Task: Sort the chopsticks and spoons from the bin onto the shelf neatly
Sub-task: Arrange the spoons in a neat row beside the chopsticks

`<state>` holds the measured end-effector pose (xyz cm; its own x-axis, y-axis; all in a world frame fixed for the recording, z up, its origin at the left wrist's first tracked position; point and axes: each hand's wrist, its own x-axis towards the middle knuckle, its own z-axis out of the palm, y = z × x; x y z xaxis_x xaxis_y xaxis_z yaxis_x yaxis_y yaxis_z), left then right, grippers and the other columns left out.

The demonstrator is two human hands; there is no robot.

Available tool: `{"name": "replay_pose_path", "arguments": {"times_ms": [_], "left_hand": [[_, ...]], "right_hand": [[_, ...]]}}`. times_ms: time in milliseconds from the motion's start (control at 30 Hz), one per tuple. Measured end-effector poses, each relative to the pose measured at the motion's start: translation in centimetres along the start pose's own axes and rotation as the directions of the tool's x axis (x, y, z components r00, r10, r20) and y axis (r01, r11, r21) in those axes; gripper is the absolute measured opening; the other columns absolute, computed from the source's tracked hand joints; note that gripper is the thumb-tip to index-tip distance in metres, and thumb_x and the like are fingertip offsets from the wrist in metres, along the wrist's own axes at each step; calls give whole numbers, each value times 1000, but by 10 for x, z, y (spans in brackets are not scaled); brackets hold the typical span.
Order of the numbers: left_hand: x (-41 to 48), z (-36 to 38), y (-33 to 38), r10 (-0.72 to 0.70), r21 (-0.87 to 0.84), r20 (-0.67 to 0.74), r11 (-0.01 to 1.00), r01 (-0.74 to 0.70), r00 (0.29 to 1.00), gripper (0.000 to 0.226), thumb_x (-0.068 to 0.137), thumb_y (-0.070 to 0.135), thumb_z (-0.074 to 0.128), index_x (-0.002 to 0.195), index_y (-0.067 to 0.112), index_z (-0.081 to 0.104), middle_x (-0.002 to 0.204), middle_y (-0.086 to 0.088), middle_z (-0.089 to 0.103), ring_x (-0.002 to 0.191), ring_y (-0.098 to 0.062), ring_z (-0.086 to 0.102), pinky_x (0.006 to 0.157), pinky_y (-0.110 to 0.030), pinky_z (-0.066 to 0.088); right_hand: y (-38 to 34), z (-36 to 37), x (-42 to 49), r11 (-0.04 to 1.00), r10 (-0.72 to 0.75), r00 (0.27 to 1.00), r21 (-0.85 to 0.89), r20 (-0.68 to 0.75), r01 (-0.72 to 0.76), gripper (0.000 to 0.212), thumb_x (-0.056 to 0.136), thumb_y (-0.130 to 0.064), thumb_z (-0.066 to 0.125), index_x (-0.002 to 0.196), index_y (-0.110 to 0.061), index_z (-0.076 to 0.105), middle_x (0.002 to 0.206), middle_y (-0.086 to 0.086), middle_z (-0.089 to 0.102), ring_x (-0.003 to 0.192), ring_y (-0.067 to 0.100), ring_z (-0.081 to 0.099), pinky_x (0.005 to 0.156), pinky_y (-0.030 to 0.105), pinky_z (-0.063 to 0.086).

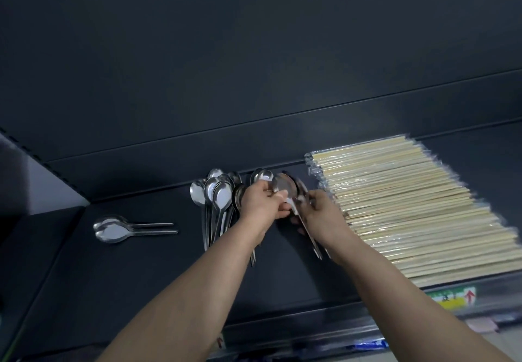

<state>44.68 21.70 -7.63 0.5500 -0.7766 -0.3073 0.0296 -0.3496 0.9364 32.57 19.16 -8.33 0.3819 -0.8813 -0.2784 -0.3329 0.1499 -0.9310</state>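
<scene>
At centre frame, on the dark shelf (84,277): held a small bunch of steel spoons (285,189), bowls pointing up toward the back wall, handles running down and right between the two hands. Showed polished, rounded bowls, blurred, one broad bowl facing the camera and darker than the rest. Gripped the bunch just below the bowls with the left hand (262,202), fingers curled around the necks. Closed the right hand (324,214) over the handles lower down, thin handle ends sticking out beneath it toward lower right. Count of spoons in the grip could not be told.

Just left of the hands, lay a larger pile of spoons (216,200), bowls fanned out at the top and bright with reflections, long slim handles gathered downward, partly hidden by the left forearm. Farther left, well apart, lay two spoons (113,229) side by side, bowls left, handles pointing right, one just above the other.

At right of frame, lay a wide flat layer of pale wooden chopsticks (409,200) in clear wrappers, packed parallel, reaching nearly to the shelf's front edge, its near corner touching or just beside the right hand. Below it, on the shelf's front rail, carried a yellow and green label (452,298) with a red arrow.
</scene>
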Motion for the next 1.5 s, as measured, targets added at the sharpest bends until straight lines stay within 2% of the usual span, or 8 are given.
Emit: {"name": "replay_pose_path", "arguments": {"times_ms": [300, 500, 600, 733, 1033, 1233, 1367, 1500], "left_hand": [[-8, -24, 0, -28, -52, -39, 998, 26, 999, 10, 94, 14, 62, 96, 5, 59, 83, -7, 62, 60, -9, 59, 51, -20, 55], [1, -61, -5, 239, 463, -316, 884, -71, 918, 11, 87, 27, 66, 84, 18, 60, 79, -2, 69, 74, -22, 66, 68, -36, 57], [2, -68, -5, 301, 700, -274, 714, -25, 913, 17, 90, 28, 65, 85, 14, 58, 77, -6, 65, 75, -24, 59, 67, -33, 50], [7, -66, -8, 314, 821, -216, 571, -2, 924, 24, 92, 27, 60, 76, 10, 57, 66, 0, 54, 72, -25, 57, 60, -29, 40], [3, -76, 1, 255, 564, -307, 825, -40, 917, 27, 95, 22, 55, 73, 5, 60, 62, -2, 60, 59, -18, 57, 50, -28, 40], [-9, -74, 4, 57, -42, -216, 997, -68, 975, 6, 93, 11, 61, 91, 6, 60, 75, -8, 67, 55, -8, 64, 46, -20, 50], [-9, -101, -1, 31, -112, -228, 992, -58, 973, 11, 90, 8, 66, 92, 12, 55, 86, -9, 68, 60, -10, 65, 52, -23, 53], [-15, -144, -12, 91, 18, -223, 996, -89, 971, 12, 91, 5, 60, 97, 15, 57, 79, 2, 65, 62, -6, 60, 48, -21, 48]], "right_hand": [[-4, 10, -3, 992, 21, 966, -125, 258, 12, 12, 102, -21, 38, 104, -19, 49, 75, 0, 56, 54, 10, 48, 45, 22, 40], [5, 6, 4, 991, 31, 997, -132, 66, -22, 17, 101, -19, 38, 90, -15, 49, 73, 0, 55, 56, 12, 45, 50, 26, 35], [5, 5, 2, 983, 6, 996, -186, 90, 11, 16, 99, -28, 44, 103, -15, 52, 78, -2, 55, 64, 12, 48, 57, 26, 36], [3, 9, -2, 975, -19, 996, -218, 90, 38, 14, 98, -20, 42, 86, -17, 50, 70, -2, 54, 58, 12, 46, 55, 28, 36], [-10, 25, -4, 990, 74, 995, 116, 62, -80, 14, 103, -17, 35, 107, -12, 47, 102, 14, 65, 84, 23, 66, 65, 34, 55], [-32, 64, -19, 974, 32, 966, 209, 257, -88, 19, 104, -21, 36, 108, -13, 53, 90, 7, 67, 67, 17, 67, 55, 28, 54], [-37, 87, -24, 997, -1, 973, 82, 231, -18, 23, 104, -31, 35, 105, -17, 53, 69, -3, 52, 46, 4, 43, 43, 18, 35], [-43, 117, -26, 970, -103, 946, -179, 308, 163, 26, 101, -33, 40, 115, -21, 58, 77, -8, 56, 67, 6, 50, 62, 22, 41]]}}
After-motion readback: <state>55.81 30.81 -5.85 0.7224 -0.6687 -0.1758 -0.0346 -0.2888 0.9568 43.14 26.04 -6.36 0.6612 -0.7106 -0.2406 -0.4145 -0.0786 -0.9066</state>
